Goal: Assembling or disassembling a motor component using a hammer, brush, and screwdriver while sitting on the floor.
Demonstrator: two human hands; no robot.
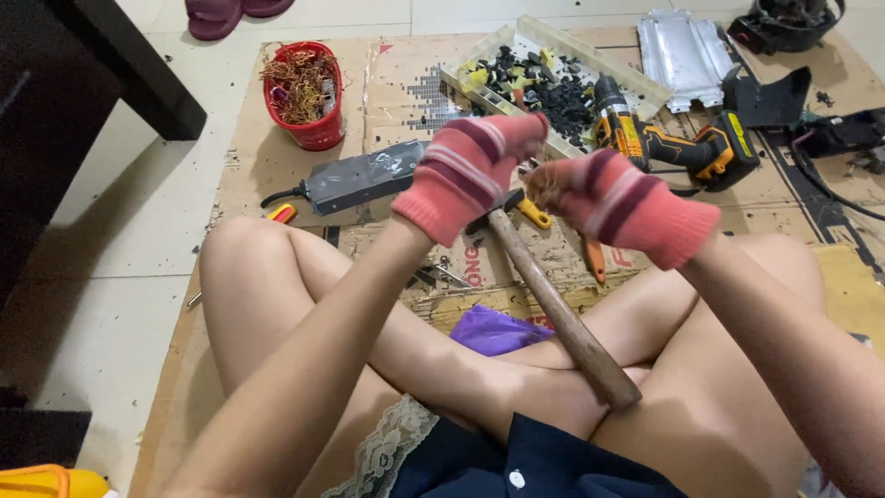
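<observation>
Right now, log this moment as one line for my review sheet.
left hand: gloved, raised, apart from hammer | right hand: gloved, raised | hammer: handle on leg | drill: on cardboard

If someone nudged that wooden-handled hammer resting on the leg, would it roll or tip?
The hammer would probably tip headward: its dark head looks heavier than the handle. The rounded handle, propped on a bare leg, could roll or slide off. It looks stiff, not floppy.
</observation>
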